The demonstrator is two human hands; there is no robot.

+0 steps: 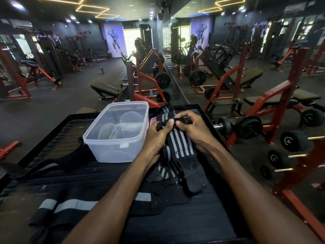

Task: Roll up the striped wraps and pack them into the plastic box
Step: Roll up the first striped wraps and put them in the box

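A black striped wrap (179, 143) with pale grey lengthwise bands lies near the far right corner of the worktop (105, 175), running from the far edge toward the person. Both hands sit on it, side by side. The left hand (157, 136) curls round the wrap's upper part, thumb tip on top; the right hand (191, 127) pinches the same stretch from the other side, fingers bent over a short, tight black roll between the two thumbs. Below the hands the wrap spreads flat, ending in a plain black tab of fuzzy, fastener-like fabric.

The plastic box (116, 132) stands just left of the left hand, toward the far edge: clear, rectangular with rounded corners and a thick rim, no lid on it. Curved transparent shapes show inside, but what they are cannot be made out. A small pink-edged thing peeks between box and wrap, mostly hidden.

More wraps (73, 205), black with grey bands, lie loose across the near left part of the worktop, partly under the left forearm, and cut off by the near edge. The worktop is dark, ribbed, with a raised black rim. Beyond its right edge, a rack of round dumbbells (293, 140) on red steel.
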